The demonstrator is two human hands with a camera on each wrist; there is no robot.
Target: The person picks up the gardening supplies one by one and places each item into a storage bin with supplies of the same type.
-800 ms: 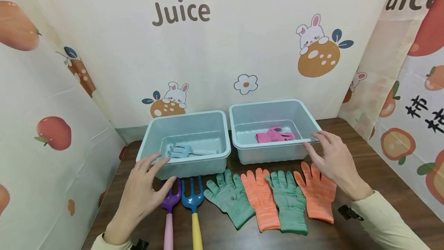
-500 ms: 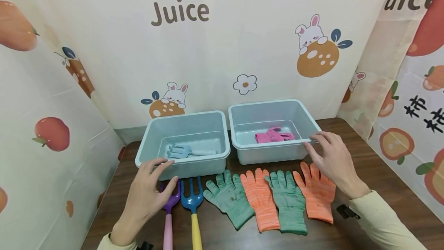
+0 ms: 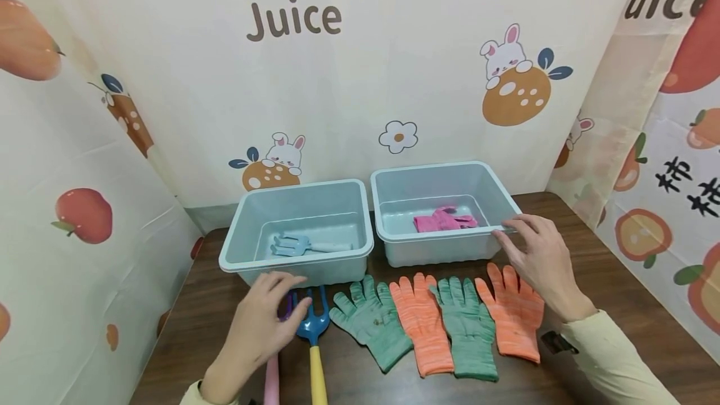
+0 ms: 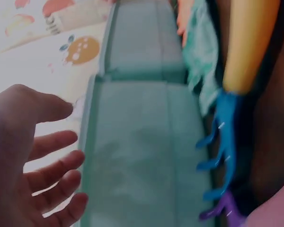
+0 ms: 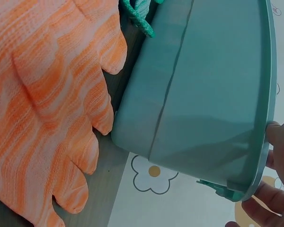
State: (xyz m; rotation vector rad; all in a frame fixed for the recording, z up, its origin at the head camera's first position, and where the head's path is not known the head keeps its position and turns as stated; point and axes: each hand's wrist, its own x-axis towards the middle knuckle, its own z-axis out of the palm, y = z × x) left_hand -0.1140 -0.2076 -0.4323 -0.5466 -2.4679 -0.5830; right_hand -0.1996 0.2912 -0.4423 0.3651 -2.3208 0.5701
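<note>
My left hand (image 3: pixel 261 317) hovers over a hand fork with purple tines and a pink handle (image 3: pixel 272 383), hiding part of it. Its fingers are apart and hold nothing in the left wrist view. Beside it lies a blue hand fork with a yellow handle (image 3: pixel 317 367). The left bin (image 3: pixel 332 269) contains a light blue hand fork (image 3: pixel 292 245). At the right bin's (image 3: pixel 439 250) front right corner, my right hand (image 3: pixel 537 261) touches the rim with relaxed fingers; the right wrist view shows the thumb (image 5: pixel 277 135) against it. Inside that bin lies a pink glove (image 3: pixel 444 220).
In front of the bins lie a green glove (image 3: pixel 374 324), an orange glove (image 3: pixel 423 327), another green glove (image 3: pixel 467 330) and another orange glove (image 3: pixel 513 311) in a row. The brown table (image 3: pixel 191 330) meets a printed backdrop (image 3: pixel 349 92) behind and at both sides.
My left hand has moved right and towards me, away from the left bin's front corner, and now covers the purple tines. The right hand has stayed at the right bin's corner.
</note>
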